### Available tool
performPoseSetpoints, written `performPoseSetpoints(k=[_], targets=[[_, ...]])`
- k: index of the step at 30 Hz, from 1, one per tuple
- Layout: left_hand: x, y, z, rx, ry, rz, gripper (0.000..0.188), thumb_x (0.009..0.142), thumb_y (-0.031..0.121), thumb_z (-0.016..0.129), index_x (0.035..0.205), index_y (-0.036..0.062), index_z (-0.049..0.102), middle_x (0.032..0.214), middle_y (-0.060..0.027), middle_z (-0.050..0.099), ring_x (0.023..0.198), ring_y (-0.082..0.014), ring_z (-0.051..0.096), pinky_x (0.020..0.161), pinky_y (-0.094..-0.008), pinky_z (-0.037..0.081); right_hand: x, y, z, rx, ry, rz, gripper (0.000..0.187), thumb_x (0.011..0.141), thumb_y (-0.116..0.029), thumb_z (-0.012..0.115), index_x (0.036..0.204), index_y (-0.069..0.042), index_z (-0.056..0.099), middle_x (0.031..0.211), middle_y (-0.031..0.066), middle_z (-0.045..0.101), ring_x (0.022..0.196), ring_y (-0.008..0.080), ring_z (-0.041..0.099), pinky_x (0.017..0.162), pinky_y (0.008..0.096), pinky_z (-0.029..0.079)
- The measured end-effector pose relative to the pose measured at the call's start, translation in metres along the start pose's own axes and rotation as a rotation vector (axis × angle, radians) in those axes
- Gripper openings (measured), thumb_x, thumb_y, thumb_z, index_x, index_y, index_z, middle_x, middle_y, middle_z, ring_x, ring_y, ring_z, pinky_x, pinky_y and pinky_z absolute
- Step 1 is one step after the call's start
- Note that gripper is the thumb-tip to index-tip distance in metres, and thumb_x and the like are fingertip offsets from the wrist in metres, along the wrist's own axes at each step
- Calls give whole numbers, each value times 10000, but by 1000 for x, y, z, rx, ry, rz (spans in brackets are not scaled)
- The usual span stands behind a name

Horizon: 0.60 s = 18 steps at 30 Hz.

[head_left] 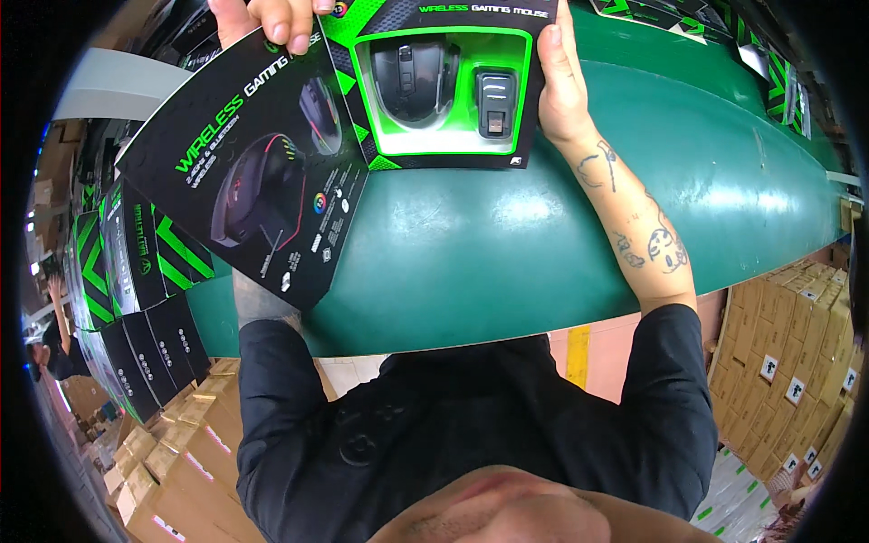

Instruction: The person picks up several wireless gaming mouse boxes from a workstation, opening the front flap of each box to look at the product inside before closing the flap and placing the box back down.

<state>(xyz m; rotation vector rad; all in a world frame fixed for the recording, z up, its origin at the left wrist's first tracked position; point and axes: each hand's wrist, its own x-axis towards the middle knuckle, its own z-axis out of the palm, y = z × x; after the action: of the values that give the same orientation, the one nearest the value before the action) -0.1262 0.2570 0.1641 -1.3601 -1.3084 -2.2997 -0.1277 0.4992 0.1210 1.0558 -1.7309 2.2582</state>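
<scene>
A black and green gaming mouse box (pixel 444 161) is held up over the green table, its printed front flap (pixel 258 176) swung out to the left. Through the clear window show a black wireless mouse (pixel 412 81) and, beside it, a small black block with a USB plug (pixel 496 100). My left hand (pixel 270 20) is closed on the flap's top edge, with fingertips over its front. The flap hides part of my left forearm. My right hand (pixel 561 86) grips the box's right side, thumb along the edge; its other fingers are mostly hidden behind.
Similar black and green boxes (pixel 136 262) stand stacked at the left table edge. More boxes (pixel 783 95) lie at the far right. Brown cartons (pixel 783 353) are piled at lower right, others (pixel 195 462) at lower left. Another person (pixel 62 339) shows at the left rim.
</scene>
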Motion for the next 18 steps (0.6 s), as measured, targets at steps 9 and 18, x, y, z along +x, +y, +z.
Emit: performPoseSetpoints(k=[9,18], targets=[[-49,-39,108,1752,-308,-435,852,638,467,734,1312,65,402,1345,-198,381,1253,-354,356,1003,-525,279,-4,20,-21,245,95,641,742,883,-428,499,1415,-15,189,1311,194,421,1187,252,430,990,366,345],[-25,-40,79,2157,-97,-332,885,559,402,768,1331,160,410,1373,-60,395,1214,-287,401,1010,-532,265,56,51,6,309,13,370,446,891,-203,548,1296,-39,457,1187,144,558,1049,211,553,913,301,423]])
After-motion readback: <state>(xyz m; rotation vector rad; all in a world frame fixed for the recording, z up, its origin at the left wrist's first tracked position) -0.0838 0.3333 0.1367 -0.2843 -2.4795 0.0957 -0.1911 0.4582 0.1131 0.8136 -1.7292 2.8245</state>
